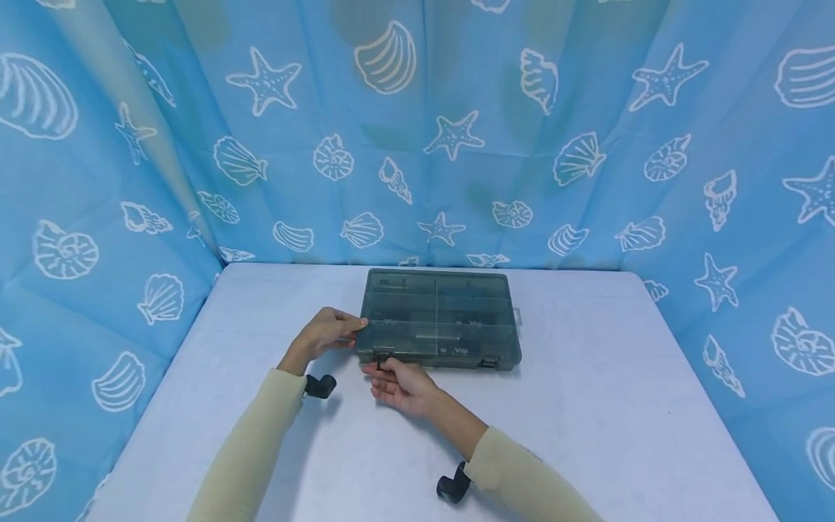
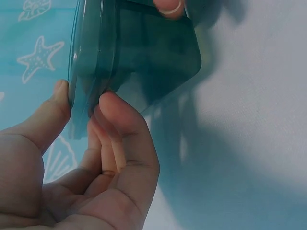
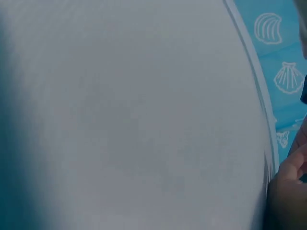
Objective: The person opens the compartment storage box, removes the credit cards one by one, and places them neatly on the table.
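Observation:
A dark, see-through plastic compartment box (image 1: 404, 308) lies closed on the table, with dividers visible through its lid. My left hand (image 1: 326, 333) pinches its left edge near the front corner. In the left wrist view, the thumb of that hand (image 2: 127, 187) presses the lid side while the index finger meets the rim of the box (image 2: 158, 57) from the other side. At the front left latch (image 1: 383, 357), my right hand (image 1: 406, 388) has its thumb on the latch and its fingers curled below. Its grip is partly hidden.
A second front latch (image 1: 489, 362) sits toward the box's right corner. The box stands near the back edge of the white table (image 1: 587, 406). Blue shell-print curtains (image 1: 450, 181) hang behind and at both sides. Each wrist carries a small black camera (image 1: 321, 386).

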Available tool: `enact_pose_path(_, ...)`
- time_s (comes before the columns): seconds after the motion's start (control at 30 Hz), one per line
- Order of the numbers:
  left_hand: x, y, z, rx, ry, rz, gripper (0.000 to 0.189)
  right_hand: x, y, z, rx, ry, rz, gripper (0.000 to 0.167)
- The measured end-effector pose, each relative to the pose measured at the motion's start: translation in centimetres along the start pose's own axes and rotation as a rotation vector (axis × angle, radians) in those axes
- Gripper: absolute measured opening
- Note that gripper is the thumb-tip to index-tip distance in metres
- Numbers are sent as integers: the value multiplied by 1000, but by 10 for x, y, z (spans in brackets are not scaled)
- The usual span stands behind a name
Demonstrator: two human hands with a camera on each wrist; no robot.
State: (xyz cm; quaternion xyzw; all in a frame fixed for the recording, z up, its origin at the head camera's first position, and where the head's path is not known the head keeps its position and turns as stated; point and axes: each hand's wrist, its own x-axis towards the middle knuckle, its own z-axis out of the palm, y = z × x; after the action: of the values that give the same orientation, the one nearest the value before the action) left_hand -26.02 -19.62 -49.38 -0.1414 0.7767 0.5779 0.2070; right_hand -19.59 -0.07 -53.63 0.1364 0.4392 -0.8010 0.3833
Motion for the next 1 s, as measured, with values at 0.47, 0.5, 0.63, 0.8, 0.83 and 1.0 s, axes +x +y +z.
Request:
enact_pose_path(0.47, 2, -3, -1, 3, 11, 16, 45, -33, -14, -4, -269, -79, -15, 36)
enact_pose_path(0.5, 1, -5, -1, 3, 13, 20, 45, -43, -19, -7, -372, -97, -57, 37)
enact_pose_path(0.63, -1, -7, 4, 12, 58, 65, 43, -86, -53, -37, -823, -26, -390, 38)
enact_pose_path(0.8, -10, -9, 11, 128, 231, 230, 35, -116, -90, -90, -1260, 442, -731, 40)
enact_pose_path(0.83, -11, -10, 13, 154, 266, 264, 34, -119, -93, -100, -1298, 519, -735, 43)
enact_pose_path(1.0, -17, -14, 20, 171, 360, 350, 28, -126, -96, -126, -1307, 590, -634, 54)
